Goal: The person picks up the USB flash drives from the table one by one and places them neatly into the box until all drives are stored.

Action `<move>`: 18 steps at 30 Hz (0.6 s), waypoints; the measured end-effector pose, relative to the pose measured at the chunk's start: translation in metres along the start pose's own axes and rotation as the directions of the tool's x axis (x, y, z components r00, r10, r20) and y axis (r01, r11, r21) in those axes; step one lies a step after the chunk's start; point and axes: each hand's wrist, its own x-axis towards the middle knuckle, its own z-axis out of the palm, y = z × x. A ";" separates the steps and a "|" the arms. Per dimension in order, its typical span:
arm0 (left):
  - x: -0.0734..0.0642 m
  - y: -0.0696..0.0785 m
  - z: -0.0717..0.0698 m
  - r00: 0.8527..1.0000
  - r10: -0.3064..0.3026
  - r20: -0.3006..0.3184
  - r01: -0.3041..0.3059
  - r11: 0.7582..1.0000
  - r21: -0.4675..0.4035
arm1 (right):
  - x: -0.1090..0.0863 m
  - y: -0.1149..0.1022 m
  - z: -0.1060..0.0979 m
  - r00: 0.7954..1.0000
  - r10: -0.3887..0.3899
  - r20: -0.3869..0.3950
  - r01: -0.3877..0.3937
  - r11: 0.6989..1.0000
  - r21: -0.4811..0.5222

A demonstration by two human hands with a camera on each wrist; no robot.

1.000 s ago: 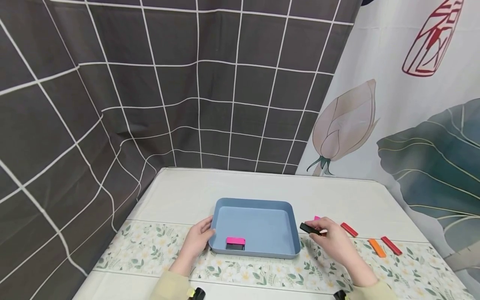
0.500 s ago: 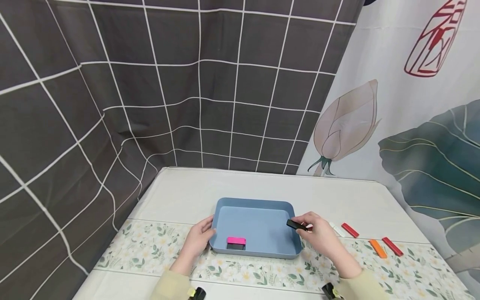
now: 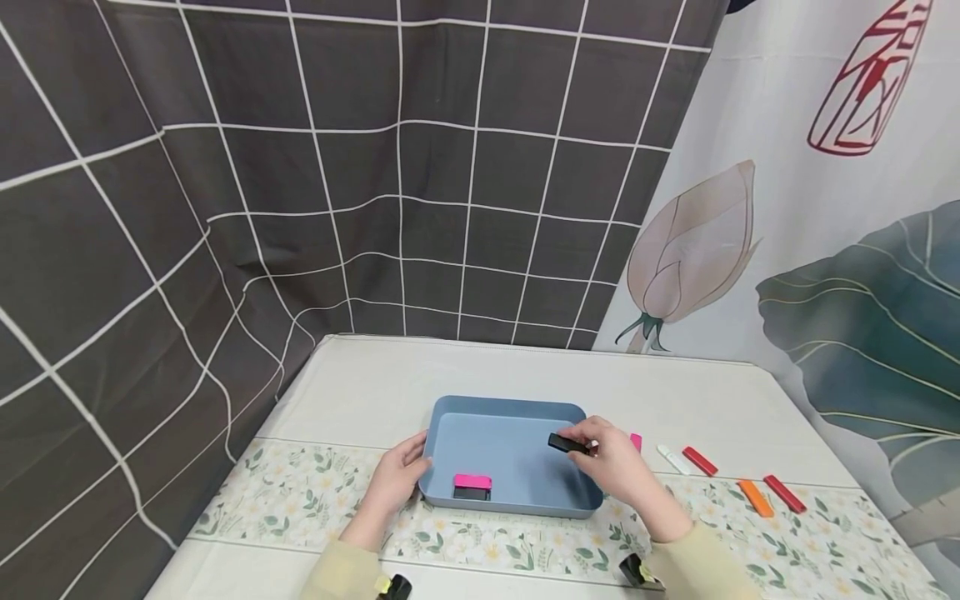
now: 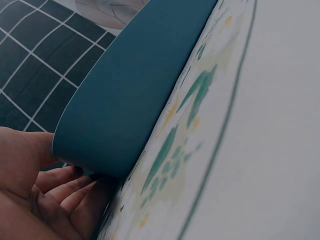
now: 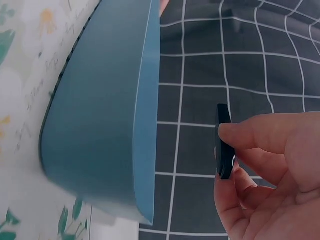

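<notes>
A shallow blue tray (image 3: 517,458) lies on the tablecloth. At its left end my left hand (image 3: 395,479) grips the wall; the left wrist view has the thumb over the rim and the fingers on the outer side. My right hand (image 3: 618,462) pinches a small flat black bar (image 3: 568,443) between thumb and fingers, held above the right part of the tray. The black bar (image 5: 225,142) also shows in the right wrist view, higher than the tray's rim. Inside the tray, near its front left, a pink bar (image 3: 472,482) and a black bar (image 3: 471,493) lie side by side.
Right of the tray lie a pink bar (image 3: 636,442) partly behind my right hand, a white bar (image 3: 673,460), two red bars (image 3: 700,461) and an orange bar (image 3: 754,497). A dark gridded curtain (image 3: 420,167) hangs behind the table.
My right hand has carried the black bar leftward from beside the tray to above its right part. The white bar has come into view. My left hand keeps its place on the tray.
</notes>
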 end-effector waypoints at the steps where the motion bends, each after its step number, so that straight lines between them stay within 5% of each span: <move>1: 0.000 0.000 0.000 1.000 0.001 0.001 -0.001 1.000 0.000 | 0.001 -0.001 0.001 1.000 -0.005 0.000 0.005 1.000 -0.004; 18: 0.000 0.001 0.000 1.000 0.006 -0.001 -0.006 1.000 -0.008 | 0.017 -0.018 0.025 1.000 0.002 0.024 -0.003 1.000 0.014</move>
